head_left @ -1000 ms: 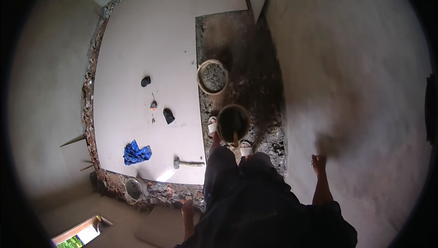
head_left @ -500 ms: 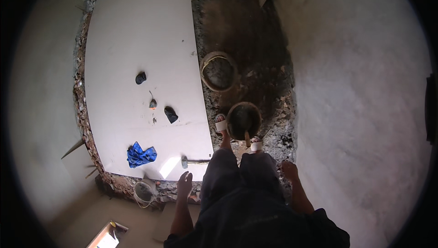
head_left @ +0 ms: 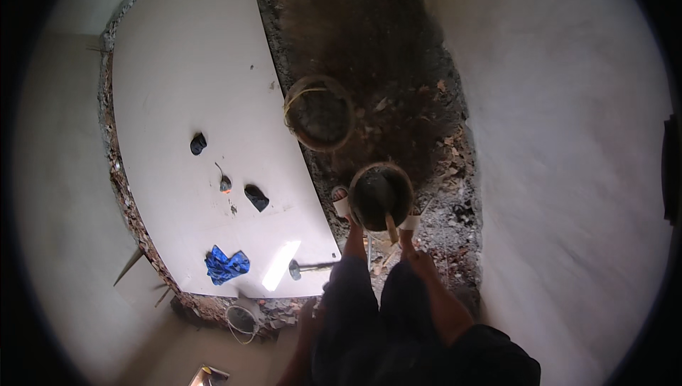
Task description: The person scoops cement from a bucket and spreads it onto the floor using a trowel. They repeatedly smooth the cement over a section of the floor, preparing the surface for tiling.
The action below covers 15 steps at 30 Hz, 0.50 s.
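My right hand [head_left: 420, 262] is lowered in front of my right leg, just below a round bucket [head_left: 408, 181] that stands between my sandalled feet. A trowel-like tool leans in that bucket, its wooden handle [head_left: 391, 228] sticking over the near rim. The hand looks apart from the handle; its fingers are too dark to read. My left hand [head_left: 307, 309] hangs beside my left leg, dim and blurred, near the edge of the large white tiled floor [head_left: 163, 88]. Closest to it on the tiles lies a mallet [head_left: 295, 269] with a grey head, its handle pointing toward my leg.
A second bucket [head_left: 351, 112] of grey material stands farther off on the dark bare ground. On the tiles lie a blue cloth [head_left: 227, 265], two dark lumps [head_left: 198, 144] and a small grey-orange thing [head_left: 225, 184]. Another bucket [head_left: 243, 319] sits by the broken edge. Walls flank both sides.
My right hand has moved inward and forward, from beside my right leg to in front of it, nearer the bucket. My left hand has drawn back toward my leg. The view has shifted.
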{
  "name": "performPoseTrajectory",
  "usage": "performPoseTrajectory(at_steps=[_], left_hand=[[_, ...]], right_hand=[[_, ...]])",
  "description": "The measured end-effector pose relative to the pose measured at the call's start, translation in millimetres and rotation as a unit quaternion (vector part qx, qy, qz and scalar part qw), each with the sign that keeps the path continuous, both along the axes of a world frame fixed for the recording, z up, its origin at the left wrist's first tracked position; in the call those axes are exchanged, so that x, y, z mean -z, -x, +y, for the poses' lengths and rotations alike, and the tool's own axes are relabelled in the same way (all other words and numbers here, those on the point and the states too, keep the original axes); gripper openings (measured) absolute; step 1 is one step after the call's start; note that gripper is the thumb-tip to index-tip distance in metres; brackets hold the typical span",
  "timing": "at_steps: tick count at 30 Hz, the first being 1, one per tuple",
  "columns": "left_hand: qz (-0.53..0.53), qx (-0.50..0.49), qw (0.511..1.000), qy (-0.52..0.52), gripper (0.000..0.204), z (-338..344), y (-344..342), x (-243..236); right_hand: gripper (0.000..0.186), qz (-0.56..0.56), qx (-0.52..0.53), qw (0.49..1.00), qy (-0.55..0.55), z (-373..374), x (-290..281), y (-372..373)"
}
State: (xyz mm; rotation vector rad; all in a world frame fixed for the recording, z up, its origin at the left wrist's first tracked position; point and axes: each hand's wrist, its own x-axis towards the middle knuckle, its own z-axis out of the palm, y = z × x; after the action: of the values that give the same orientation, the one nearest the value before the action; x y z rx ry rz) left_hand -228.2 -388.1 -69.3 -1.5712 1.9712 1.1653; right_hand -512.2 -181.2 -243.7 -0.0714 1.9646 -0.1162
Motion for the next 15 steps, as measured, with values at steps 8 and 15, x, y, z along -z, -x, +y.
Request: performPoseTrajectory(at_steps=[8, 15], left_hand=[[-0.164, 0.003, 0.986, -0.041, 0.043, 0, -130, 5], [-0.153, 0.038, 0.987, -0.018, 0.042, -14, -118, 20]], right_hand=[[0.071, -0.036, 0.003, 0.999, -0.032, -24, 115, -51], [0.05, -0.138, -0.068, 0.987, 0.041, -29, 178, -95]])
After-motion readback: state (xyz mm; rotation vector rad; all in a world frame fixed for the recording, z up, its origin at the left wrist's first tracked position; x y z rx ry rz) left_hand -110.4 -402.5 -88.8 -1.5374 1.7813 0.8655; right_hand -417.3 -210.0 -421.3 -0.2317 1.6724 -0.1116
